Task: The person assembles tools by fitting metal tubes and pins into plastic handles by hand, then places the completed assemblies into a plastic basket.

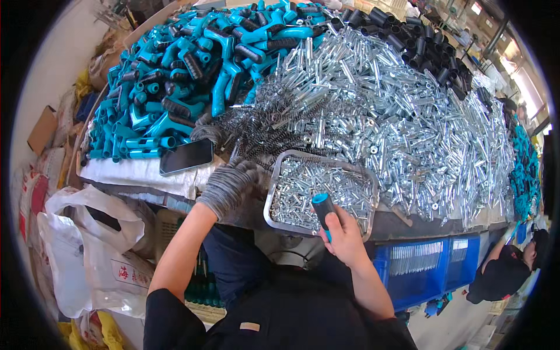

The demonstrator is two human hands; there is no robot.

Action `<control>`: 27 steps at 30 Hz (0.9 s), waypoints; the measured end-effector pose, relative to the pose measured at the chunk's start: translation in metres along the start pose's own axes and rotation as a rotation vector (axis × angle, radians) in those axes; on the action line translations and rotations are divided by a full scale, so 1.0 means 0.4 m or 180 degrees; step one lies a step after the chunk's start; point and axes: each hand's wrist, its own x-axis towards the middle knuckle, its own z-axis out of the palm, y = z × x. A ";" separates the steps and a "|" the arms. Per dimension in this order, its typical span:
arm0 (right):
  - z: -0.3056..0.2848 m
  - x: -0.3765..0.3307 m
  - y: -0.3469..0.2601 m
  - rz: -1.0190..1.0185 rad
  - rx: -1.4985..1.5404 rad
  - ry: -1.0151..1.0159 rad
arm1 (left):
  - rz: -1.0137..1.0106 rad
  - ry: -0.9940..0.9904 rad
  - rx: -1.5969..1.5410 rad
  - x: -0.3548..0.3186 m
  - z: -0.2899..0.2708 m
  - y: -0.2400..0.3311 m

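At the near edge of a crowded worktable, a worker is gripping a teal-and-black handle, the bare right hand wrapping thumb and fingers around it. The handle is pointing its teal end upward above the near side of a metal tray holding small silver parts. Left of the tray, the grey-gloved left hand is curling its fingers beside tangled black springs; how far they are opening, or whether they are pinching anything, one cannot tell. Teal handles are filling the table's left side, silver tubes its right. The worker is apparently picking out a piece for the handle; the next move is likely calling for a fine pinch, with the right hand steadying the upturned end.
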 end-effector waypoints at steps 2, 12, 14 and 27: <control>0.004 0.002 0.000 0.0287 -0.0063 0.0041 | -0.0586 0.0652 -0.0435 0.000 -0.039 -0.009; 0.051 -0.038 -0.051 -0.0337 -0.2015 -0.0597 | 0.1207 -0.0392 -0.2299 -0.008 -0.184 0.124; 0.046 -0.046 -0.042 -0.0373 -0.1776 -0.0404 | 0.1116 -0.0479 -0.1481 0.002 -0.218 0.106; 0.061 0.004 0.028 -0.0247 -0.1299 0.0138 | 0.0785 0.0537 -0.2076 0.031 -0.145 0.186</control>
